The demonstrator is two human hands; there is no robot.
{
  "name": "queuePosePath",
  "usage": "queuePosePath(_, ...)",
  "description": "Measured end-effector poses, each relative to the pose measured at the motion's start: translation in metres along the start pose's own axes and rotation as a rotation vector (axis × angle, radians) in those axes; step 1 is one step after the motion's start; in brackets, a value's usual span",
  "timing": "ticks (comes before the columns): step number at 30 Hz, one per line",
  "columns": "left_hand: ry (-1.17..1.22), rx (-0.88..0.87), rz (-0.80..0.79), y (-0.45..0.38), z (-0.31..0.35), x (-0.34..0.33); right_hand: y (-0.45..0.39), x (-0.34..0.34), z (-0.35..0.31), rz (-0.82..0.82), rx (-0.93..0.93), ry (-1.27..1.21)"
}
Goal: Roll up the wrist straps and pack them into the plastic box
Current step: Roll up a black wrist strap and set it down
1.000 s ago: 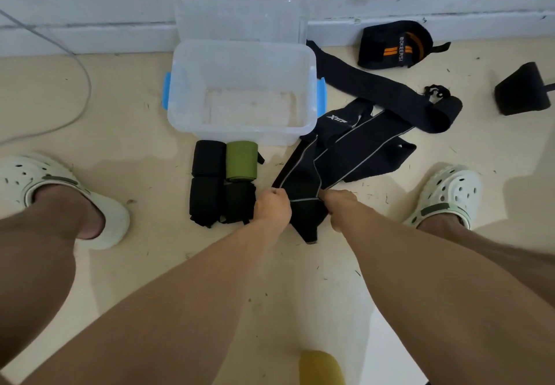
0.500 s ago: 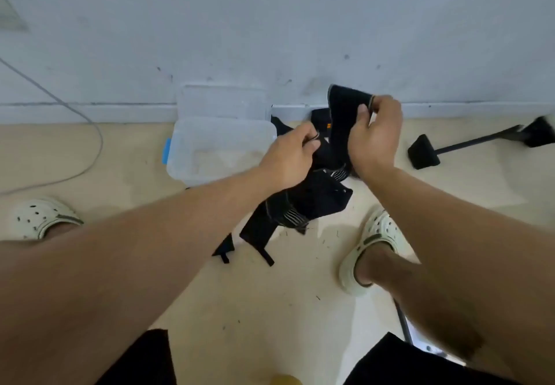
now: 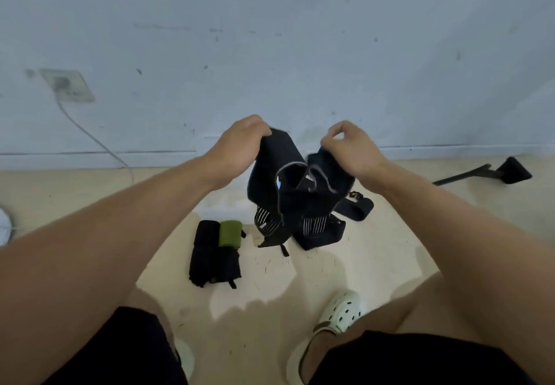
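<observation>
A pale beige floor (image 3: pixel 270 303), scuffed and speckled with dark bits, meets a grey-white marked wall (image 3: pixel 300 39) along a light skirting board (image 3: pixel 90 159). A wall socket (image 3: pixel 67 84) sits far left of the grip, with a white cable (image 3: pixel 90 135) running from it down to the floor. The plastic box is almost wholly hidden behind the held strap and cannot be made out. The left hand (image 3: pixel 237 147) and right hand (image 3: pixel 348 150) each curl round the top of a long black wrist strap (image 3: pixel 288 192), raised before the wall, its striped ends hanging to the floor. Below and left of the grip lie rolled black straps (image 3: pixel 207 252) touching a rolled green strap (image 3: pixel 229 233). Far right lies another black strap (image 3: pixel 510 171). A white clog (image 3: pixel 339 315) stands below
</observation>
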State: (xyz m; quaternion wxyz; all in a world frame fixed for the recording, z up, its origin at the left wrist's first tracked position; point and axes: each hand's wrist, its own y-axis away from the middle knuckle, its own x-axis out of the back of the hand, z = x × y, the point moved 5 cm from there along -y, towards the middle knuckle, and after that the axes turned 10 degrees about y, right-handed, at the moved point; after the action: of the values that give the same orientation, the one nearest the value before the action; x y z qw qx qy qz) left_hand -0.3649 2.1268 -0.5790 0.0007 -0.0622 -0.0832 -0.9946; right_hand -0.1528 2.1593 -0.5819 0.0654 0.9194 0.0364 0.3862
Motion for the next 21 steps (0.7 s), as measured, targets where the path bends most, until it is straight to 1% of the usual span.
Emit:
queuePosePath(3,0.08,0.073,-0.032,0.0,-0.014,-0.004,0.0,-0.049,0.017,-0.366,0.074,0.303)
queuePosePath(4,0.095,0.083,-0.053,-0.002,-0.018,-0.008,0.001,-0.063,0.023,-0.464,0.1,0.381)
queuePosePath(5,0.115,0.089,-0.076,-0.004,-0.02,-0.011,0.001,-0.074,0.027,-0.529,0.122,0.438)
queuePosePath(6,0.148,0.093,-0.099,-0.005,-0.019,-0.014,0.0,-0.083,0.028,-0.559,0.139,0.467)
queuePosePath(9,0.274,0.127,-0.144,-0.009,-0.02,-0.017,-0.012,-0.1,0.031,-0.498,0.203,0.456)
queuePosePath(12,0.351,0.163,-0.13,-0.014,-0.024,-0.013,-0.026,-0.109,0.048,-0.458,0.176,0.48)
queuePosePath(14,0.405,0.186,-0.032,-0.019,-0.026,-0.004,-0.032,-0.111,0.066,-0.485,0.139,0.615)
queuePosePath(16,0.498,0.2,0.079,-0.024,-0.024,0.007,-0.032,-0.112,0.085,-0.569,0.092,0.758)
queuePosePath(17,0.529,0.194,0.109,-0.026,-0.022,0.012,-0.032,-0.113,0.091,-0.606,0.065,0.786)
queuePosePath(19,0.482,0.197,0.137,-0.029,-0.022,0.019,-0.031,-0.108,0.096,-0.611,0.023,0.757)
queuePosePath(21,0.398,0.223,0.125,-0.029,-0.028,0.022,-0.031,-0.101,0.086,-0.586,0.045,0.635)
